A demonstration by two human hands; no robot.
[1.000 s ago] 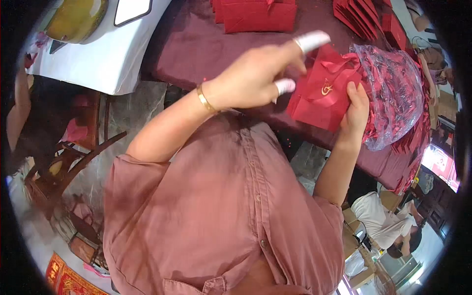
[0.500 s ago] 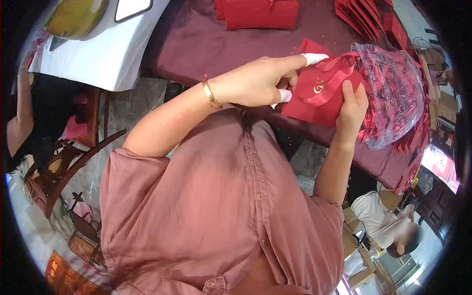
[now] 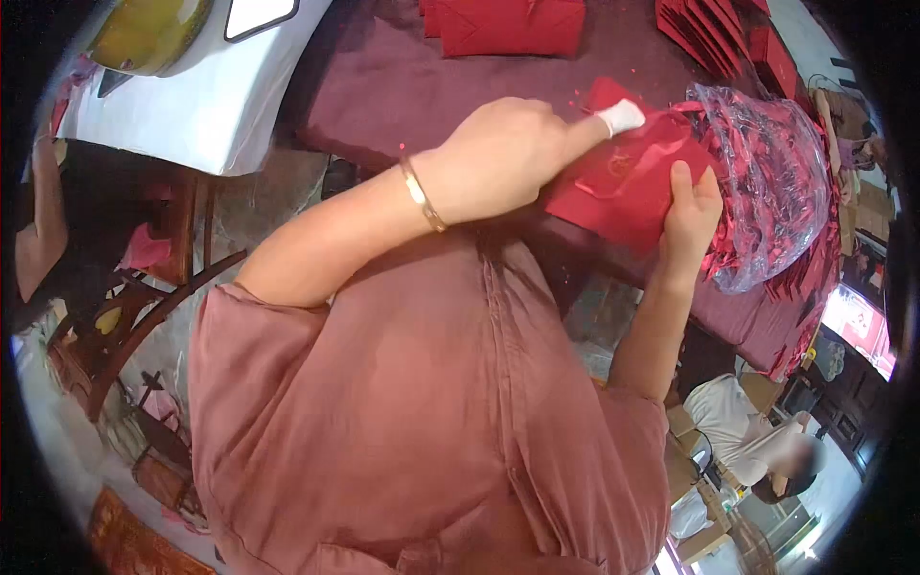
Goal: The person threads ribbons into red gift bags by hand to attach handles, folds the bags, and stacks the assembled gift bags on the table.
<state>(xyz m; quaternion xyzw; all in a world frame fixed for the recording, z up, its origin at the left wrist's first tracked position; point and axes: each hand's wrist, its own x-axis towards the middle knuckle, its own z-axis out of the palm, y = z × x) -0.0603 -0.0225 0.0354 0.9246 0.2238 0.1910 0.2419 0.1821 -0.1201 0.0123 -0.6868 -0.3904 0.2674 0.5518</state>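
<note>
A small red bag (image 3: 623,196) with a ribbon handle and a gold mark is held above the table. My right hand (image 3: 692,216) grips its right edge, thumb over the front. My left hand (image 3: 517,158) is at the bag's left side, back of the hand up. A white-covered finger is stretched out to the bag's upper part near the ribbon, while its thumb and other fingers are largely hidden. A gold bracelet (image 3: 422,194) circles the left wrist. Just right of the bag sits a clear plastic bag (image 3: 767,187) full of red ribbon-like pieces.
The table has a dark red cloth (image 3: 383,86). More red bags (image 3: 513,27) lie at its far side, with a stack of red bags (image 3: 700,36) at the upper right. A white table (image 3: 172,125) stands left. Another person (image 3: 733,422) is at the lower right.
My left hand has turned over, knuckles up, and its white-covered thumb has gone out of sight. The red bag has shifted slightly, still in my right hand.
</note>
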